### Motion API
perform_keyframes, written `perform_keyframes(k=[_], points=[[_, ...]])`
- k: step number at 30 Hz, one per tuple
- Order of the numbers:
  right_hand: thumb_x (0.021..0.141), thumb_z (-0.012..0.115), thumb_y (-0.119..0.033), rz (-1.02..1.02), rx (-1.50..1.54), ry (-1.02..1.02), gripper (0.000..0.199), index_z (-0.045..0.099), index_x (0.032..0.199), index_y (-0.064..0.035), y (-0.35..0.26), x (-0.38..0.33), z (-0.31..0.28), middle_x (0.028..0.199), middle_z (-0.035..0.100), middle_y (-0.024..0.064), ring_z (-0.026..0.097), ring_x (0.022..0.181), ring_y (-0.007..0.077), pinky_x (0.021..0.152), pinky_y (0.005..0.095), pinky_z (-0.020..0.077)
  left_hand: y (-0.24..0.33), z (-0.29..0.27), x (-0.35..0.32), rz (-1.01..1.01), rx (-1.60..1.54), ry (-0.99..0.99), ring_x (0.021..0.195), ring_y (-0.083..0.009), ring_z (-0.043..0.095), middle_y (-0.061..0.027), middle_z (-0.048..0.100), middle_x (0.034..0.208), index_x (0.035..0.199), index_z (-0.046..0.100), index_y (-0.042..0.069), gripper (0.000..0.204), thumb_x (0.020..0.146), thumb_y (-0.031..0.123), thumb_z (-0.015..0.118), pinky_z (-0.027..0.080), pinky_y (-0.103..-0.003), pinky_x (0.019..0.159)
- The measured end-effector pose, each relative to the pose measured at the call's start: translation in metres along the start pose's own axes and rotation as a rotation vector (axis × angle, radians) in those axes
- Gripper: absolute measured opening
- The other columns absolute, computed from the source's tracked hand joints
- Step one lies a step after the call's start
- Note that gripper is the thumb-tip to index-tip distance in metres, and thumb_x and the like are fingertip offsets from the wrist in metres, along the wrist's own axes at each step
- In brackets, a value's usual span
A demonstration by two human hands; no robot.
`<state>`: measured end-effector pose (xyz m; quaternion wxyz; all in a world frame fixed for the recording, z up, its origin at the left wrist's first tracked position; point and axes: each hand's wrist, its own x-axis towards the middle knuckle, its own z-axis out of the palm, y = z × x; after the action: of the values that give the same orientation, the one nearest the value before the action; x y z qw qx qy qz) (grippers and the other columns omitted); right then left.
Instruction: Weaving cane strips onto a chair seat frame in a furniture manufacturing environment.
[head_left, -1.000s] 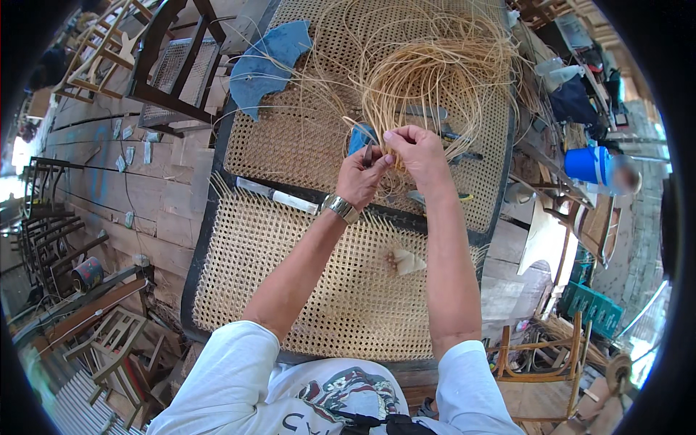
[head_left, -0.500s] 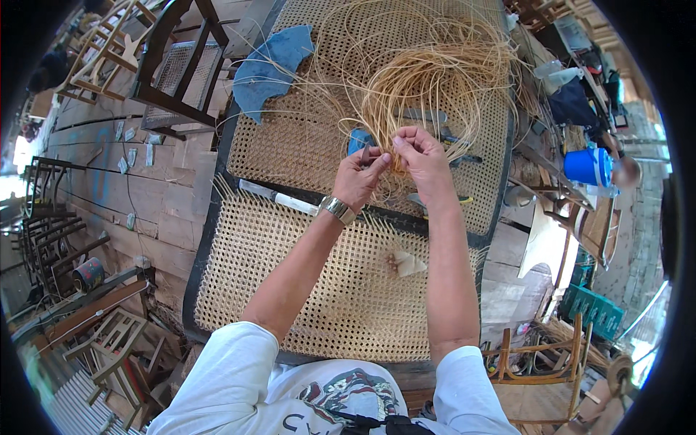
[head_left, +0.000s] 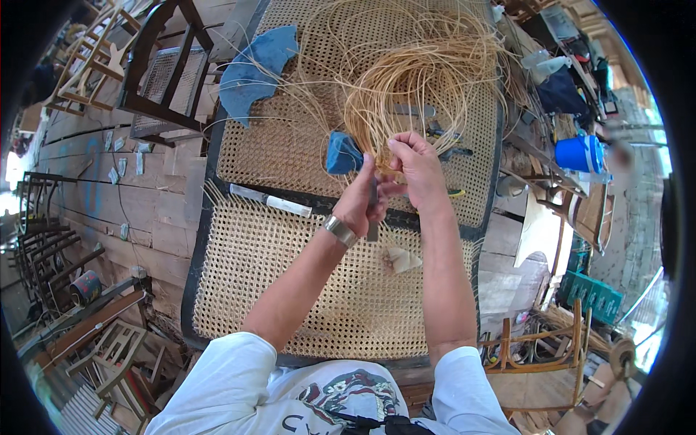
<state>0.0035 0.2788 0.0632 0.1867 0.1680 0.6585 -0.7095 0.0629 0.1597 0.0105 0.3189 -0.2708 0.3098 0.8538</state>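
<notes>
Both hands pinched thin cane strands: right hand gripping, left hand apparently holding a blade; light, springy, kink-prone.

Chair-caning workshop (woven cane panels, wooden chair frames)

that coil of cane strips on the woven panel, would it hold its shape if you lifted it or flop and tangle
The coil of cane strips would probably sag and spring apart: it lies in loose loops with stray ends. It looks light, being thin strands. Ends may snag on the woven panel.
</notes>
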Motion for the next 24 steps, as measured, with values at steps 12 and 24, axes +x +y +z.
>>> perform_keyframes(k=[12, 24], points=[[0.082, 0.07, -0.023, -0.333, -0.919, 0.346, 0.02, 0.071, 0.09, -0.0044, -0.005, -0.043, 0.0, 0.072, 0.069, 0.0145, 0.067, 0.066, 0.0273, 0.065, 0.0368, 0.0522, 0.031, 0.01, 0.043, 0.148, 0.143, -0.127, 0.048, -0.0034, 0.045, -0.0002, 0.064, 0.073, 0.088, 0.064, 0.008, 0.035, 0.086, 0.04, 0.077, 0.031, -0.022, 0.042], [0.095, 0.065, -0.012, 0.291, -0.014, 0.022, 0.01, 0.061, 0.096, -0.0032, 0.102, -0.352, -0.11, 0.075, 0.057, -0.0003, 0.052, 0.063, 0.0067, 0.056, 0.0215, 0.0426, 0.077, 0.018, 0.073, 0.174, 0.162, -0.091, 0.046, -0.0045, 0.027, 0.0086, 0.036, 0.055, 0.08, 0.065, 0.007, 0.023, 0.096, 0.025, 0.066, 0.021, -0.022, 0.045]])
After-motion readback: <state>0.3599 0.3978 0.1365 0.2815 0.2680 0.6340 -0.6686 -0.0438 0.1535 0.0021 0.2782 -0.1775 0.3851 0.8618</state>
